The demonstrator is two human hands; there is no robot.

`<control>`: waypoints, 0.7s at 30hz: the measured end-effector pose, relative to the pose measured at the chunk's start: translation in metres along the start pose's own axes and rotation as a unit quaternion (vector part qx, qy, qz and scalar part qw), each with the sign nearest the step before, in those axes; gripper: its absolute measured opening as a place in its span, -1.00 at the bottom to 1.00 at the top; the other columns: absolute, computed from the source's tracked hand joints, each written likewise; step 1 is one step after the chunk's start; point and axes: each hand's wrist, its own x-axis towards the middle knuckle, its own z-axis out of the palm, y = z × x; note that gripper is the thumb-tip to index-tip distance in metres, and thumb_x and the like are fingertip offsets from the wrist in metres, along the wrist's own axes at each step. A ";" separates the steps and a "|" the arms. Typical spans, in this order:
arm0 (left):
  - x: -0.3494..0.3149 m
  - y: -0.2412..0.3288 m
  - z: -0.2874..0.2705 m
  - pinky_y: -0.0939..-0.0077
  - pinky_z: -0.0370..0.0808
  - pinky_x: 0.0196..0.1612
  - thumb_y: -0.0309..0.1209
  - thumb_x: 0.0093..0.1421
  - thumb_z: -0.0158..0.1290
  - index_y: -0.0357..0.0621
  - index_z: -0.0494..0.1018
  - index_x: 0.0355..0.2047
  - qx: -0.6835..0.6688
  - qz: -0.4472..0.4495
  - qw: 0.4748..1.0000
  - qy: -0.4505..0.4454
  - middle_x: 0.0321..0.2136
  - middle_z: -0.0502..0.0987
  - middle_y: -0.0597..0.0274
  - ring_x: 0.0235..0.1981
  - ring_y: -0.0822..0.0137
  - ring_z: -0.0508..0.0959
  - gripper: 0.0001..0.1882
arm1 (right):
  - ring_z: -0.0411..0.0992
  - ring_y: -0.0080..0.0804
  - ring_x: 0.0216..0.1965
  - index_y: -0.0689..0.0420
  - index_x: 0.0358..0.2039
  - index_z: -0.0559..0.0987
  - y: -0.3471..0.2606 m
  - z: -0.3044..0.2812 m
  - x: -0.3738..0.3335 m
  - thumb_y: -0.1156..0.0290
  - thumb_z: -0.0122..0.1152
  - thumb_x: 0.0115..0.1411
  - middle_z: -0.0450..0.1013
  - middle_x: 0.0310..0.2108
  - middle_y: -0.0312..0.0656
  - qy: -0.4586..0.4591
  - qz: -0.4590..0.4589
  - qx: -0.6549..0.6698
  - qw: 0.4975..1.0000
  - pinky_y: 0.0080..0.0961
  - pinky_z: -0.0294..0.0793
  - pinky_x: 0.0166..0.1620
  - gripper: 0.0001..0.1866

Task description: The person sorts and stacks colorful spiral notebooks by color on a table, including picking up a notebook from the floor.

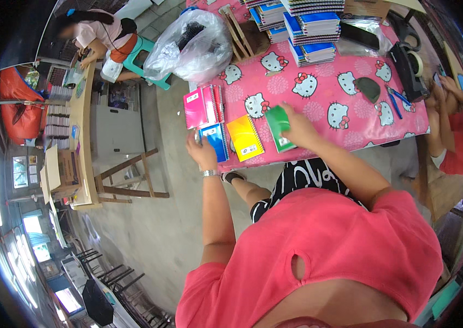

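Observation:
My left hand is at the left edge of a blue spiral notebook, its fingers closed around that edge with the thumb over the cover. My right hand grips a green spiral notebook by its right side. Between them a yellow spiral notebook lies on the table, touched by neither hand. Just beyond the blue one, a pink notebook overlaps a red notebook. All of these are near the front left of the table, on its pink cat-patterned cover.
Tall stacks of spiral notebooks stand at the far side, beside a clear plastic bag. Toward the right lie a dark green half-round pouch, blue pens and a black tape dispenser. Other people sit at left and right.

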 end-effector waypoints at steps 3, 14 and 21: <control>0.030 -0.028 -0.006 0.28 0.25 0.12 -0.42 0.15 0.02 -0.29 0.36 -0.02 -0.112 -0.102 0.988 0.030 0.03 0.35 -0.10 0.05 0.04 0.34 -0.62 | 0.44 0.11 -0.17 -0.04 0.23 0.06 -0.052 -0.001 0.037 0.44 0.33 -0.13 0.44 -0.20 0.14 0.041 -0.084 0.121 0.988 -0.13 0.42 -0.13 -0.09; 0.083 -0.012 0.005 0.39 0.30 0.07 -0.26 0.27 -0.11 -0.27 0.43 -0.08 -0.357 -0.208 0.903 -0.119 -0.02 0.39 -0.01 -0.02 0.17 0.41 -0.65 | 0.31 0.04 0.03 0.27 0.14 0.15 -0.087 0.059 0.084 0.26 0.40 -0.14 0.30 0.01 0.11 0.071 -0.109 -0.089 0.987 -0.11 0.34 0.01 -0.12; 0.069 -0.031 0.030 0.36 0.33 0.04 -0.45 0.04 0.14 -0.20 0.43 -0.07 -0.081 0.011 0.994 -0.077 -0.11 0.40 0.00 -0.03 0.14 0.39 -0.60 | 0.36 -0.08 -0.06 0.22 -0.12 0.38 -0.042 0.042 0.083 0.31 0.37 -0.14 0.42 -0.16 0.03 -0.058 -0.073 -0.116 0.989 -0.19 0.41 -0.12 -0.44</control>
